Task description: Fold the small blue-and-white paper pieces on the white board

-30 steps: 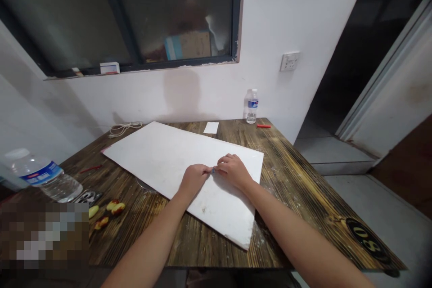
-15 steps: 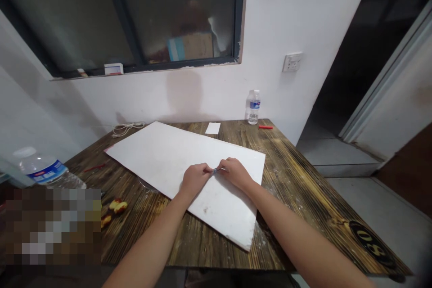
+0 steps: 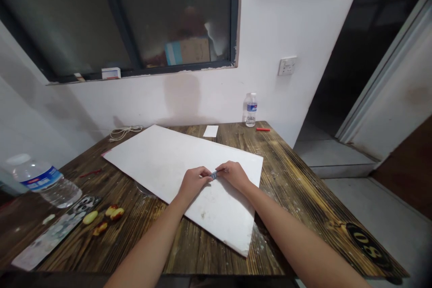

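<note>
Wooden table [image 3: 293, 207]: 2 hands [image 3: 213, 177] pinch 1 small blue item [image 3: 213, 175].

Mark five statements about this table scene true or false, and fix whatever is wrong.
1. The left hand and right hand both hold the small blue piece. True.
2. The white card lies on top of the white board. False: the white card lies on the wooden table, between the white board and the wall.
3. The red stick is to the left of the small bottle. False: it is to the right.
4. A pale cable lies bundled near the wall. True.
5. The small bottle has tipped over. False: it stands upright.
</note>
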The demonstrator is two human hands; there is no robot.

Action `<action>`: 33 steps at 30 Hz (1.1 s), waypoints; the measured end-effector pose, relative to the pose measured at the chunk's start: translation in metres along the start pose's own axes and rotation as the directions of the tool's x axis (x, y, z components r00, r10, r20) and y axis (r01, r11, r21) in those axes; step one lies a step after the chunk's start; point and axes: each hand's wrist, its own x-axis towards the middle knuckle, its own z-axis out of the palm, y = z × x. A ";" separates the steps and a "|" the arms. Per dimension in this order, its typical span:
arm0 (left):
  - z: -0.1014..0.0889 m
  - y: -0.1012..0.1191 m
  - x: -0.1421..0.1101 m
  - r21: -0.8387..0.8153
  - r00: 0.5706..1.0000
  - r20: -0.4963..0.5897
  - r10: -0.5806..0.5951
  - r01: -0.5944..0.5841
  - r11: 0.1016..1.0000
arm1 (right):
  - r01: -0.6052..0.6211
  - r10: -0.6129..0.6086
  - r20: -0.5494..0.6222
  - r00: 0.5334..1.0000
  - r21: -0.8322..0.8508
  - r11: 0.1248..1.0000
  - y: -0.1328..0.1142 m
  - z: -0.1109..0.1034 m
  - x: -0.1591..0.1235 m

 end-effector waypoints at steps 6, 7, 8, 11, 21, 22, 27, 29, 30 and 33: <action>-0.001 0.002 -0.002 0.033 0.991 0.090 0.095 -0.098 0.995 | -0.018 0.017 0.014 1.000 0.074 0.997 0.000 -0.001 0.001; -0.001 0.001 -0.002 0.054 0.989 0.098 0.111 -0.117 0.992 | -0.018 0.017 0.018 1.000 0.078 0.997 0.000 -0.001 0.001; -0.001 0.001 -0.002 0.072 0.986 0.106 0.126 -0.134 0.988 | -0.016 0.014 0.025 1.000 0.082 0.997 0.000 -0.002 0.000; -0.002 0.001 -0.002 0.109 0.979 0.136 0.155 -0.170 0.979 | 0.004 -0.009 0.049 0.999 0.105 0.994 0.000 -0.002 0.000; -0.003 0.003 -0.003 0.211 0.971 0.144 0.190 -0.218 0.953 | 0.019 -0.025 0.082 0.996 0.080 0.997 0.000 -0.002 0.000; -0.003 0.003 -0.003 0.202 0.973 0.140 0.182 -0.208 0.957 | 0.011 -0.018 0.075 0.997 0.086 0.996 0.000 -0.002 0.000; -0.001 0.003 -0.001 0.123 0.987 0.092 0.128 -0.139 0.983 | -0.044 0.040 0.028 0.999 0.188 0.981 0.001 0.000 0.000; -0.001 0.003 0.000 0.090 0.996 0.046 0.082 -0.086 0.992 | -0.075 0.076 0.008 0.997 0.272 0.959 0.003 0.001 0.001; 0.000 0.003 0.000 0.080 0.998 0.028 0.062 -0.064 0.995 | -0.090 0.095 0.001 0.995 0.318 0.944 0.004 0.002 0.001; 0.001 0.003 0.001 0.047 1.000 0.001 0.026 -0.026 0.999 | -0.120 0.135 -0.007 0.991 0.416 0.902 0.005 0.004 0.002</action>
